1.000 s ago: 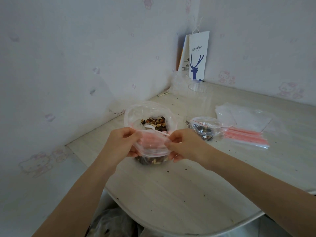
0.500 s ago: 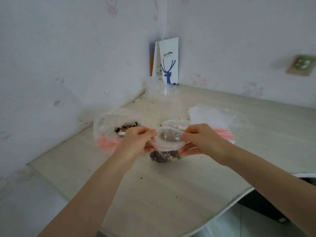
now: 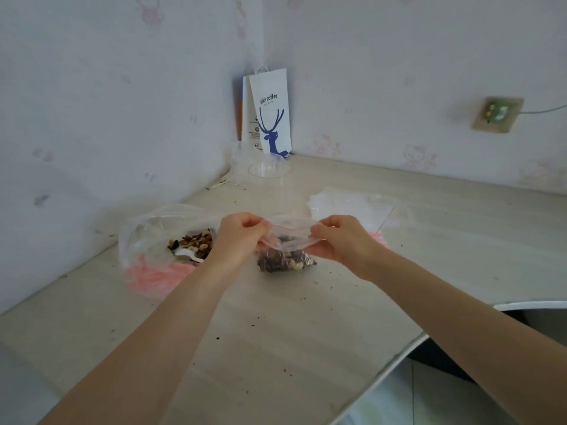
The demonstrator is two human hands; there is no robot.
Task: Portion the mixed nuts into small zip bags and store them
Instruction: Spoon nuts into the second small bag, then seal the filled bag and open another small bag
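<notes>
Just right of the large nut bag (image 3: 147, 240): small zip bag (image 3: 287, 240), its filled bottom resting on the table (image 3: 276, 332), its mouth lifted between both hands.
Left hand (image 3: 239, 237): thumb and fingers pinch the near-left end of the small zip bag's top strip.
Right hand (image 3: 340, 240): pinches the opposite end of the same strip, which sags slightly between the two pinches.
Seal: the mouth looks slack; whether any of the zip is pressed together cannot be told.
Step in hand: most likely closing this portion.
Doing it well: draw the ends gently apart so both lips lie flat. Press the air out, then run a pinch along the track from one end to the other. Leave the bottom on the table so the nuts sit below the track, since a crumb caught there would probably break the seal.
Inside the large nut bag: mixed nuts (image 3: 193, 242) and a white spoon (image 3: 187, 254), mouth open.
Farther right of the large nut bag: empty zip bags (image 3: 352, 204), piled flat.
</notes>
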